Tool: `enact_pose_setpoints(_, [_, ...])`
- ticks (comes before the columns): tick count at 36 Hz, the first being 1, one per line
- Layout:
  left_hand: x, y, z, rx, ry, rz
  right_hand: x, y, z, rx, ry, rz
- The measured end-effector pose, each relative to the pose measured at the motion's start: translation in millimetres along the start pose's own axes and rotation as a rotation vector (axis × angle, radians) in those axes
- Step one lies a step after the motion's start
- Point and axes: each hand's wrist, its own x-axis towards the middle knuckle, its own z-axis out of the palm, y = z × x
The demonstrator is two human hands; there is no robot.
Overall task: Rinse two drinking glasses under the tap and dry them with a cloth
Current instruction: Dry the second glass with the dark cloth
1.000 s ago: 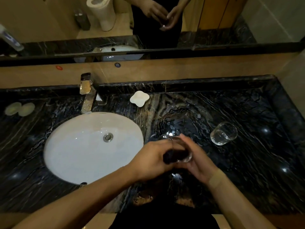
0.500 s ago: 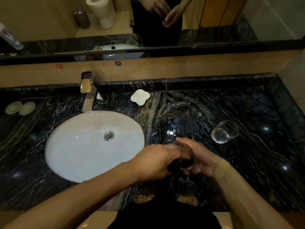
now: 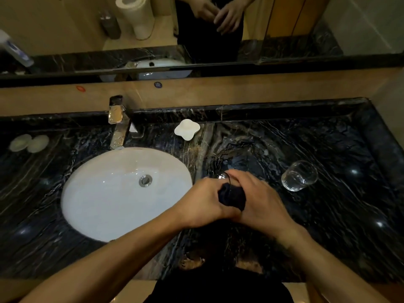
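Clear drinking glass (image 3: 220,177) clamped between both hands, left fingers (image 3: 209,193) wrapping it, right fingers (image 3: 242,182) pinching dark cloth (image 3: 232,196); slippery, fragile, grip sidewall.

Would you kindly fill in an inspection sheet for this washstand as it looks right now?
Surface: dark marble counter with white basin; tap shows no running water.
Job's things: one glass upright on the counter, right of the hands; second glass held, dark cloth stuffed in it.
Clutter: white dish; two pale discs.
Grippers: left hand and right hand wrapped round glass and cloth.
Cables: nothing seen.
Surroundings: mirror behind.
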Motion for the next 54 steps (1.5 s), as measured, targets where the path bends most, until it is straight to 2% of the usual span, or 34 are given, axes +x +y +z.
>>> enact_pose_setpoints(2, [-3, -2, -2, 0.132, -0.044, 0.103, -1, 2, -9, 0.102, -0.086, 0.041])
enact_pose_setpoints(6, [-8, -6, -14, 0.56, -0.209, 0.419, 0, 13, -19, 0.351, -0.328, 0.037])
enact_pose_setpoints(10, [-12, -3, -23, 0.905, -0.286, 0.71, 3, 19, -23, 0.412, -0.503, 0.012])
enact_pose_setpoints(13, [-13, -3, -27, 1.043, -0.228, 0.872, 6, 23, -27, 0.451, -0.615, 0.013])
enact_pose_setpoints(17, [-15, -10, -39, 1.036, -0.101, 0.96, 8, 26, -36, 0.541, -0.66, 0.035])
enact_pose_setpoints(20, [-15, -22, -47, 0.99, 0.049, 0.871, 4, 35, -38, 0.766, -0.681, 0.102])
enact_pose_setpoints(22, [-15, -29, -49, 0.851, 0.221, 0.712, -1, 43, -33, 0.929, -0.591, 0.181])
enact_pose_setpoints(26, [-14, -31, -31, 0.268, 0.608, 0.35, -4, 44, -19, 1.236, -0.293, 0.335])
enact_pose_setpoints(28, [-13, -23, -14, -0.024, 0.7, 0.193, -1, 37, -13, 1.301, -0.132, 0.399])
enact_pose_setpoints(30, [-11, -13, 4, -0.17, 0.721, 0.138, 3, 28, -7, 1.314, 0.018, 0.462])
enact_pose_setpoints(32, [-8, -3, 22, -0.187, 0.747, 0.174, 8, 18, 0, 1.309, 0.137, 0.504])
enact_pose_setpoints(35, [-3, 5, 49, -0.105, 0.741, 0.239, 16, -2, 7, 1.331, 0.291, 0.534])
enact_pose_setpoints(39, [-6, 2, 78, 0.015, 0.675, 0.345, 20, -18, 3, 1.386, 0.405, 0.631])
enact_pose_setpoints(43, [-10, 0, 91, 0.036, 0.64, 0.29, 19, -23, 8, 1.348, 0.463, 0.62])
enact_pose_setpoints(49, [1, 0, 71, -0.225, 0.742, 0.131, 15, -32, 19, 1.32, 0.46, 0.582])
enact_pose_setpoints(54, [5, -1, 51, -0.513, 0.751, -0.029, 9, -31, 8, 1.361, 0.257, 0.556])
